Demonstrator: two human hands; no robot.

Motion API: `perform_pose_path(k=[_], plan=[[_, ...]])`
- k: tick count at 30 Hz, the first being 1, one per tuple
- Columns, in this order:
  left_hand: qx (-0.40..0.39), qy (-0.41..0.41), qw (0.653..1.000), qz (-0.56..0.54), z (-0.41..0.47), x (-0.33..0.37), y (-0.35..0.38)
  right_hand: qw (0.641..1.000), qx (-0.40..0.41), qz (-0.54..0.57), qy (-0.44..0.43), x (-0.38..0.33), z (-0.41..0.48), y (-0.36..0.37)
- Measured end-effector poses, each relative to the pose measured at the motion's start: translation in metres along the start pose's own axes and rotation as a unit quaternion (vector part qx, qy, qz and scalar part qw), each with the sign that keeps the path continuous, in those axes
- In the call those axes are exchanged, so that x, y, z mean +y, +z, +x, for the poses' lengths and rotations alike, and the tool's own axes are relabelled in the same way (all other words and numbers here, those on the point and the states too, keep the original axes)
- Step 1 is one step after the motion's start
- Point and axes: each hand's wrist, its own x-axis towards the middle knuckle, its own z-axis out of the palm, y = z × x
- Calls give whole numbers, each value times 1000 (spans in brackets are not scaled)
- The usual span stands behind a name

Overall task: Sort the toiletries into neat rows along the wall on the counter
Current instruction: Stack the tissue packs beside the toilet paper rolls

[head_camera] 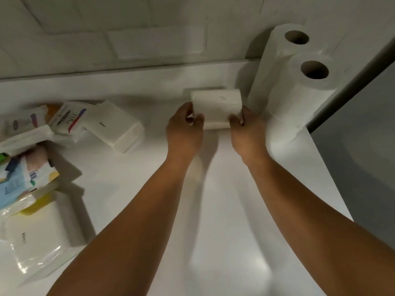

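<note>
Our forearms (149, 210) reach forward; left hand (184, 129) and right hand (245, 129) each grip an end of the white tissue pack (217, 103), near the wall, just beside the paper rolls (295, 82); a rightward shove might topple them.

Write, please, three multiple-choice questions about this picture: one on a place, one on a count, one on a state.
1. Where is the white rectangular tissue pack? A. Beside the tall white paper rolls. B. Upon them. C. On the floor.
2. How many such rolls stand? A. One. B. Two. C. Four.
3. The left hand is: A. flat; B. gripping the pack; C. idle.
Answers: 1A, it stands next to the rolls; 2B, two hollow cores show; 3B, its fingers curl round the pack's end.
</note>
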Motion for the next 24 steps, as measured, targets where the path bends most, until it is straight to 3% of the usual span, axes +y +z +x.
perform_pose_path(k=[6, 20, 24], plan=[[30, -18, 999, 20, 37, -5, 21, 998, -30, -48, 11, 8, 38, 15], [22, -38, 998, 39, 57, -10, 33, 999, -40, -17, 22, 8, 58, 20], [20, -48, 998, 38, 57, -4, 34, 996, -36, -85, 20, 4, 60, 19]])
